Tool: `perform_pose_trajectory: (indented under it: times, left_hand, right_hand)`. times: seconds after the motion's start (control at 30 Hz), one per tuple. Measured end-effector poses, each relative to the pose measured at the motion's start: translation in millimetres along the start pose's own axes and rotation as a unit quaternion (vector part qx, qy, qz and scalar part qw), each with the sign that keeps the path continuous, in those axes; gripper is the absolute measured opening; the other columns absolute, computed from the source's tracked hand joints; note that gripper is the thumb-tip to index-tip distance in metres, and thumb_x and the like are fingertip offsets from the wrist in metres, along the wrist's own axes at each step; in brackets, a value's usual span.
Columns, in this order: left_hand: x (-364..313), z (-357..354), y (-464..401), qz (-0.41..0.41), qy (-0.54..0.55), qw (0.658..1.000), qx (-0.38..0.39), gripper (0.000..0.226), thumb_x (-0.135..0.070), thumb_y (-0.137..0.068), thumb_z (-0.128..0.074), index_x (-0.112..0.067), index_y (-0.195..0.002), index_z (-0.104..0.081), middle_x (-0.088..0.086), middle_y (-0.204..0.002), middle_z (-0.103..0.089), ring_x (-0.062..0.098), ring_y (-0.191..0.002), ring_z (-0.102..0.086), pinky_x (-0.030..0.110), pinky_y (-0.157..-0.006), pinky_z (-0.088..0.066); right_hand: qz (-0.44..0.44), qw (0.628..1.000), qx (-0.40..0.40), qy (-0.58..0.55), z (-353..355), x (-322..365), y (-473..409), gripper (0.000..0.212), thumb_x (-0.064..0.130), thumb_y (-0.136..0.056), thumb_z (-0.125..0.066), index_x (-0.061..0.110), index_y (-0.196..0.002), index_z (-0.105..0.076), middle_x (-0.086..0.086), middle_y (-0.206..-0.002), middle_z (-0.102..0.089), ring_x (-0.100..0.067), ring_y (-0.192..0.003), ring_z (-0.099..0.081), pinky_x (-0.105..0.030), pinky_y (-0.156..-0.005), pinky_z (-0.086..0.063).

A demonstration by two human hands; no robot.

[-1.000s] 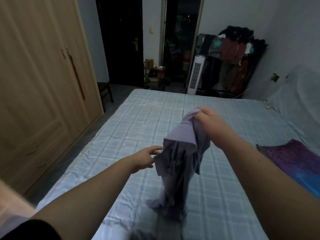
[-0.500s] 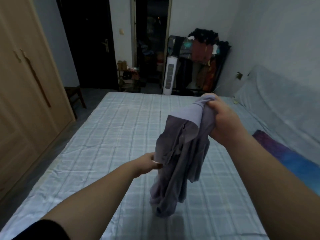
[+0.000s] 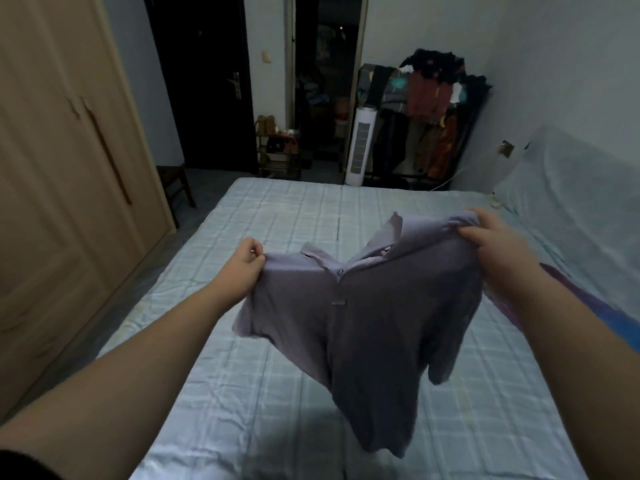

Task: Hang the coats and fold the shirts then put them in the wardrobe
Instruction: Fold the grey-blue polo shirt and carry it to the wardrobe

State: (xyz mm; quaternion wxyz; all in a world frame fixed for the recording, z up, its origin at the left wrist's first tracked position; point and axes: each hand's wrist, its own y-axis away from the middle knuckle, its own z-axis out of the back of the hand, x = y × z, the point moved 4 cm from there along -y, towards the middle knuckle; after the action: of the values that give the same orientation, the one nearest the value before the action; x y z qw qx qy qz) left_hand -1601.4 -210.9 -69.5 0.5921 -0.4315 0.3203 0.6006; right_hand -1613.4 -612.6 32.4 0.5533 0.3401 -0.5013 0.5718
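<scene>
I have the lilac polo shirt (image 3: 374, 317) up in the air over the bed (image 3: 221, 393), stretched between my 2 hands by its shoulders. My left hand (image 3: 247, 259) pinches the left shoulder seam with fingers curled tight onto the cloth; my right hand (image 3: 491, 244) has a bunched fistful of the other shoulder, fingers wrapped round the fabric. The collar and button placket sit between the 2 grips, facing me, and the body hangs down from that line with its hem clear of the checked sheet.

What matters for laying it down: the shirt's long axis runs from the collar down toward me, while the shoulder line runs across from hand to hand, and it is tilted, since my right hand is higher and farther out than my left. I judge that I should level the 2 grips first, then lower the hem onto the mattress and lay the rest flat. The right sleeve is bunched under my right hand and may crease.

The wardrobe (image 3: 62, 188) stands to my left, doors closed, well apart from the shirt.
</scene>
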Motion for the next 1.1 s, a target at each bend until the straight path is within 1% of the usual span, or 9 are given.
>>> perform_pose_trajectory:
  times: [0.07, 0.17, 0.3, 0.37, 0.43, 0.53, 0.8, 0.97, 1.1]
  left_hand:
    - [-18.6, 26.6, 4.7, -0.035, -0.028, 0.999, -0.005, 0.014, -0.003, -0.096, -0.046, -0.016, -0.089, -0.046, 0.002, -0.067, -0.038, 0.011, -0.059, -0.033, 0.022, -0.052, -0.029]
    - [-36.4, 63.2, 8.9, -0.019, -0.044, 0.997, 0.065, 0.007, -0.013, -0.098, -0.053, -0.017, -0.094, -0.048, 0.005, -0.072, -0.047, 0.011, -0.060, -0.041, 0.028, -0.056, -0.034]
    - [-38.4, 109.1, 17.8, 0.062, -0.204, 0.960, 0.184, 0.026, -0.031, -0.091, -0.068, -0.023, -0.114, -0.060, -0.003, -0.107, -0.063, 0.009, -0.091, -0.064, 0.031, -0.081, -0.054]
    - [-28.0, 125.5, 28.0, 0.147, -0.164, 0.939, 0.263, 0.034, -0.024, -0.086, -0.073, -0.012, -0.116, -0.062, 0.004, -0.106, -0.069, 0.009, -0.089, -0.070, 0.027, -0.078, -0.057]
    - [-13.6, 144.7, 42.8, 0.230, -0.111, 0.907, 0.336, 0.044, -0.021, -0.078, -0.076, 0.000, -0.116, -0.065, 0.015, -0.107, -0.073, 0.022, -0.095, -0.072, 0.039, -0.088, -0.057]
    - [7.5, 176.9, 62.5, 0.270, -0.065, 0.874, 0.398, 0.035, -0.011, -0.086, -0.068, 0.002, -0.118, -0.065, 0.020, -0.111, -0.071, 0.029, -0.097, -0.071, 0.044, -0.091, -0.056]
    - [44.9, 255.3, 87.6, 0.217, 0.171, 0.913, 0.302, 0.047, 0.019, -0.079, -0.042, -0.001, -0.113, -0.066, 0.019, -0.110, -0.069, 0.027, -0.094, -0.070, 0.033, -0.076, -0.059]
    - [69.4, 274.2, 91.0, 0.233, 0.262, 0.881, 0.318, 0.062, 0.002, -0.046, -0.071, 0.001, -0.107, -0.073, 0.026, -0.117, -0.066, 0.035, -0.100, -0.068, 0.040, -0.082, -0.058]
    - [74.4, 270.6, 99.2, 0.235, 0.225, 0.875, 0.359, 0.050, -0.038, -0.053, -0.093, -0.008, -0.089, -0.079, 0.013, -0.101, -0.073, 0.022, -0.092, -0.071, 0.033, -0.081, -0.055]
  right_hand:
    - [-0.014, 0.999, 0.028, 0.026, -1.7, -7.1, -1.0, 0.023, 0.013, -0.083, -0.058, 0.031, -0.090, -0.072, -0.013, -0.098, -0.070, -0.029, -0.093, -0.065, -0.043, -0.087, -0.050]
    - [-0.117, 0.989, 0.056, -0.071, -8.2, -18.3, -4.6, 0.027, 0.002, -0.089, -0.053, 0.014, -0.107, -0.070, -0.020, -0.110, -0.069, -0.029, -0.092, -0.068, -0.040, -0.084, -0.055]
    - [-0.230, 0.948, 0.165, -0.146, -35.3, -19.3, 11.0, 0.041, 0.009, -0.084, -0.058, 0.000, -0.124, -0.062, -0.020, -0.106, -0.070, -0.029, -0.085, -0.069, -0.037, -0.072, -0.057]
    - [-0.236, 0.939, 0.210, -0.134, -55.8, -17.2, 22.0, 0.041, 0.011, -0.084, -0.060, -0.003, -0.123, -0.060, -0.019, -0.098, -0.069, -0.027, -0.078, -0.068, -0.035, -0.065, -0.057]
    - [-0.234, 0.938, 0.232, -0.102, -78.2, -14.5, 31.8, 0.047, 0.022, -0.080, -0.072, 0.000, -0.119, -0.062, -0.019, -0.095, -0.067, -0.027, -0.078, -0.066, -0.036, -0.068, -0.054]
    - [-0.200, 0.948, 0.244, -0.048, -112.0, -2.0, 43.3, 0.060, 0.041, -0.066, -0.086, 0.004, -0.108, -0.066, -0.017, -0.092, -0.068, -0.027, -0.079, -0.064, -0.038, -0.071, -0.050]
    - [-0.145, 0.955, 0.235, -0.110, -197.3, 46.2, 78.0, 0.026, 0.024, -0.091, -0.058, 0.007, -0.110, -0.066, -0.018, -0.102, -0.068, -0.030, -0.091, -0.067, -0.042, -0.080, -0.050]
    - [-0.129, 0.951, 0.229, -0.165, -244.4, 60.0, 103.4, 0.019, 0.016, -0.096, -0.050, 0.017, -0.090, -0.067, -0.007, -0.085, -0.064, -0.020, -0.075, -0.063, -0.034, -0.064, -0.050]
    - [-0.112, 0.964, 0.199, -0.136, -261.9, 66.4, 118.6, 0.026, 0.016, -0.100, -0.046, 0.023, -0.084, -0.066, -0.003, -0.078, -0.062, -0.015, -0.067, -0.059, -0.032, -0.060, -0.043]
